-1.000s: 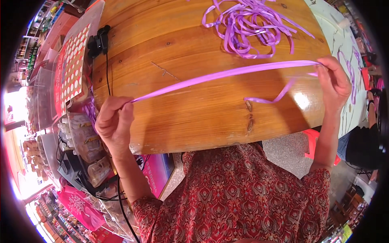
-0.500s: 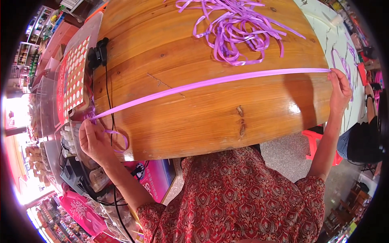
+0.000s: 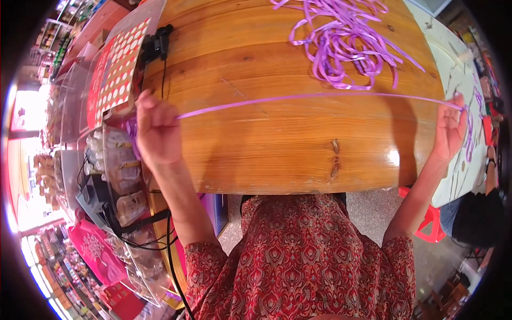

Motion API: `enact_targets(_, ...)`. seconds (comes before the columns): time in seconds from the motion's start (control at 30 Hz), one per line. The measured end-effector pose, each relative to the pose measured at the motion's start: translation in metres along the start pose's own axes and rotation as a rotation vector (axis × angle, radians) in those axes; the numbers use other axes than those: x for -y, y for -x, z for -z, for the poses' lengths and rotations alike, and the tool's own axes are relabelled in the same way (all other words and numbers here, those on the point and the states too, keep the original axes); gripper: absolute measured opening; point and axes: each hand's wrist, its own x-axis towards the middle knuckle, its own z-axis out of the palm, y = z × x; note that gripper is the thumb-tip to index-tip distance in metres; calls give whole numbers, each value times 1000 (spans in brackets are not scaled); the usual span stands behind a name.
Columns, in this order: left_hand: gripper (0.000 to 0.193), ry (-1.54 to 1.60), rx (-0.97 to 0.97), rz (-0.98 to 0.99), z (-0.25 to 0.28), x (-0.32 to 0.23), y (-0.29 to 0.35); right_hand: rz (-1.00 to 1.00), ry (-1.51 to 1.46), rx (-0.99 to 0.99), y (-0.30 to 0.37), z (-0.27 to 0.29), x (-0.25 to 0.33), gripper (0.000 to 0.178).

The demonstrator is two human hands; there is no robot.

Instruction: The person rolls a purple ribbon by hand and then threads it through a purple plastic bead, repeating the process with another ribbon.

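Note:
A purple ribbon (image 3: 320, 95) is stretched across the width of the wooden table (image 3: 256, 154), bowing slightly, with its narrow side showing. My left hand (image 3: 159, 128) is closed on its left end near the table's left side; the fingers are a little blurred. More ribbon hangs beside that hand. My right hand (image 3: 449, 130) grips the other end by the table's right edge, fingers curled. A loose tail of ribbon (image 3: 469, 141) dangles past it. Beyond the stretched length lies a tangled heap of purple ribbon (image 3: 349, 50).
At the left stand a dotted red-and-white box (image 3: 120, 69), a black plug with its cable (image 3: 158, 45) and clear plastic containers (image 3: 125, 176). A white marbled table (image 3: 453, 176) adjoins on the right, with a red stool (image 3: 431, 226) below and another person (image 3: 477, 216) nearby.
My left hand has risen and moved inward, its fingers curling more upright. The ribbon has turned from its flat face to a thin edge. My right hand has turned and sits slightly lower.

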Motion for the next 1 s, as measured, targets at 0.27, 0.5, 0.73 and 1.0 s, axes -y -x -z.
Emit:
enact_targets(0.27, 17, -1152, -7, -100, -44, 96, 34, 93, 675, 206, 17, -38, -31, 39)
enact_targets(0.5, 27, -1127, 131, 115, -56, 113, 46, 172, 1424, 960, 83, -118, -159, 32)
enact_targets(0.73, 26, -1094, 165, 172, -67, 123, 52, -352, 1120, 764, 103, -123, -188, 33)
enact_targets(1.0, 16, -969, 147, 118, -64, 130, 54, -383, 1028, 743, 101, -111, -190, 28)
